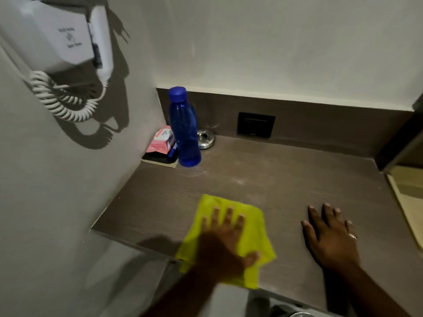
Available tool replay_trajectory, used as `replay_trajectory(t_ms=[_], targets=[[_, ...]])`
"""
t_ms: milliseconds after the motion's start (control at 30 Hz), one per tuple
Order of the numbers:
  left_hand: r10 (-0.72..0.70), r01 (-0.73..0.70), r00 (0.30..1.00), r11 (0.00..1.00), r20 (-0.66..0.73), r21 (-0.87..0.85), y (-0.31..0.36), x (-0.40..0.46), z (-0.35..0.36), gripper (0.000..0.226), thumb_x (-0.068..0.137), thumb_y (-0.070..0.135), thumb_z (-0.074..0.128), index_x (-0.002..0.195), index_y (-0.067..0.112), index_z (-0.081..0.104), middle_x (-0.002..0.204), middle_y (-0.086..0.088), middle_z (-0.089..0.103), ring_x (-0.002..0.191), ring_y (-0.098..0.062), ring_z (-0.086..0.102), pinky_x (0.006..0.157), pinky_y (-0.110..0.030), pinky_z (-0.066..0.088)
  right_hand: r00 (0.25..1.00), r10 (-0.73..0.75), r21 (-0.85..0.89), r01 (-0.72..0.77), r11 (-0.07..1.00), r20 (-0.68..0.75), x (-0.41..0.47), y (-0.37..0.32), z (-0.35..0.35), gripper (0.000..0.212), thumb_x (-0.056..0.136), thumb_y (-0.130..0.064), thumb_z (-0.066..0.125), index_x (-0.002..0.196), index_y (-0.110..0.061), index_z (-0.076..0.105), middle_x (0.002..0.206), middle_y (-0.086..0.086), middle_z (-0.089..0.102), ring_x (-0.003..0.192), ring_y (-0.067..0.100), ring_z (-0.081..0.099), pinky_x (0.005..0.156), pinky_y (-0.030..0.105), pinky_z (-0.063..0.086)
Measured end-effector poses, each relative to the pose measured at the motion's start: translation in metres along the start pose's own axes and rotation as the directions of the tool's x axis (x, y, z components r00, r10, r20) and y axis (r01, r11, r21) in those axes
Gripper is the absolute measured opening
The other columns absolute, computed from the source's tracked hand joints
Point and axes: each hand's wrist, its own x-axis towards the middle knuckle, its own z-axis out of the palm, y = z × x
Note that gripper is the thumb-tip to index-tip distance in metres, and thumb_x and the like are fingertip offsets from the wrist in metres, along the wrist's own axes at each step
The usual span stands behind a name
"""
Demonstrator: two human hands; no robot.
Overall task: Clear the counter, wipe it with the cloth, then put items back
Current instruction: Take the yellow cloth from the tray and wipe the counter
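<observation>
A yellow-green cloth point(254, 223) lies flat near the front edge of the brown counter point(286, 179). My left hand point(225, 243) presses down on it with fingers spread. My right hand point(329, 234) rests flat on the bare counter to the right of the cloth, holding nothing. In the far left corner stand a blue bottle point(184, 126), a pink packet point(161, 139) on a dark notepad point(158, 160) with a blue pen point(172, 152), and a shiny metal dish point(206, 139).
A white wall-mounted hair dryer point(57, 35) with a coiled cord point(61, 99) hangs on the left wall above the counter. A black socket plate point(256, 124) sits in the backsplash. A cream surface point(409, 193) borders the counter's right end.
</observation>
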Motion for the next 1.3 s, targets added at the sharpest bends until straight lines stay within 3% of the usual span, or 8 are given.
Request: replay_trajectory(t_ms=[100, 233, 467, 633, 700, 867, 1067, 1300], targets=[[0.113, -0.114, 0.993, 0.993, -0.032, -0.032, 0.041, 0.001, 0.005, 0.097, 0.066, 0.089, 0.033, 0.146, 0.034, 0.031, 0.157, -0.004, 0.032, 0.144, -0.040, 0.025, 0.109, -0.061, 0.009, 1.000, -0.004, 0.008, 0.004, 1.000, -0.014, -0.001, 0.003, -0.002, 0.052, 0.094, -0.048, 0.042, 0.142, -0.027, 0.046, 0.156, 0.010, 0.033, 0.145, 0.032, 0.025, 0.117, 0.050, 0.020], [0.167, -0.167, 0.974, 0.986, -0.154, 0.015, 0.006, -0.003, 0.012, 0.094, 0.068, 0.089, 0.033, 0.148, 0.041, 0.024, 0.162, 0.004, 0.018, 0.150, -0.029, 0.010, 0.116, -0.059, 0.010, 1.000, -0.007, 0.014, 0.007, 1.000, -0.006, 0.000, 0.005, -0.002, 0.054, 0.095, -0.050, 0.037, 0.144, -0.029, 0.043, 0.157, 0.009, 0.031, 0.147, 0.030, 0.023, 0.118, 0.048, 0.017], [-0.080, 0.085, 0.996, 0.987, -0.043, 0.136, -0.110, 0.005, -0.025, 0.102, 0.062, 0.093, 0.022, 0.150, 0.043, 0.011, 0.162, 0.008, -0.001, 0.150, -0.027, 0.004, 0.117, -0.054, 0.010, 0.999, -0.025, 0.017, 0.024, 1.000, 0.038, -0.004, 0.007, -0.010, 0.057, 0.097, -0.053, 0.024, 0.151, -0.033, 0.026, 0.163, 0.003, 0.015, 0.150, 0.023, 0.010, 0.122, 0.042, 0.009], [-0.042, 0.061, 0.994, 0.980, -0.100, 0.189, -0.093, 0.009, -0.016, 0.096, 0.068, 0.090, 0.029, 0.143, 0.032, 0.042, 0.153, -0.003, 0.040, 0.139, -0.040, 0.037, 0.102, -0.064, 0.034, 0.998, -0.014, 0.007, 0.014, 1.000, 0.056, 0.001, 0.005, -0.005, 0.056, 0.098, -0.052, 0.021, 0.151, -0.034, 0.022, 0.164, 0.003, 0.009, 0.151, 0.025, 0.004, 0.121, 0.042, 0.004], [-0.028, 0.046, 0.994, 0.985, -0.109, 0.166, -0.074, 0.028, -0.018, 0.096, 0.067, 0.090, 0.031, 0.145, 0.034, 0.038, 0.155, -0.003, 0.037, 0.141, -0.040, 0.032, 0.104, -0.066, 0.030, 0.998, -0.009, 0.020, 0.008, 1.000, 0.062, 0.006, 0.007, -0.003, 0.057, 0.097, -0.054, 0.020, 0.151, -0.034, 0.021, 0.164, 0.003, 0.008, 0.151, 0.025, 0.002, 0.121, 0.044, 0.002], [-0.006, 0.007, 0.997, 1.000, -0.078, 0.017, -0.026, 0.124, -0.020, 0.102, 0.063, 0.094, 0.023, 0.149, 0.045, -0.001, 0.163, 0.008, -0.006, 0.149, -0.030, -0.012, 0.115, -0.061, -0.006, 0.999, 0.002, 0.013, -0.003, 1.000, 0.039, 0.008, 0.005, 0.001, 0.058, 0.097, -0.053, 0.021, 0.151, -0.033, 0.026, 0.163, 0.004, 0.012, 0.151, 0.025, 0.005, 0.122, 0.046, 0.005], [0.006, -0.005, 0.989, 1.000, -0.149, 0.001, 0.042, 0.198, -0.004, 0.106, 0.058, 0.096, 0.018, 0.149, 0.042, 0.007, 0.163, 0.007, 0.002, 0.148, -0.035, -0.007, 0.110, -0.065, -0.010, 1.000, 0.008, -0.028, -0.009, 1.000, -0.029, 0.011, 0.002, 0.006, 0.060, 0.093, -0.053, 0.023, 0.147, -0.031, 0.038, 0.160, 0.007, 0.025, 0.148, 0.030, 0.018, 0.119, 0.047, 0.011], [0.036, -0.035, 0.984, 0.999, -0.172, 0.012, 0.041, 0.155, -0.004, 0.102, 0.062, 0.093, 0.018, 0.149, 0.040, 0.016, 0.163, 0.004, 0.010, 0.150, -0.032, 0.000, 0.113, -0.064, -0.001, 0.999, 0.016, -0.007, -0.016, 1.000, -0.031, 0.005, 0.003, 0.005, 0.058, 0.094, -0.053, 0.026, 0.146, -0.032, 0.038, 0.160, 0.006, 0.025, 0.149, 0.027, 0.019, 0.119, 0.047, 0.014]])
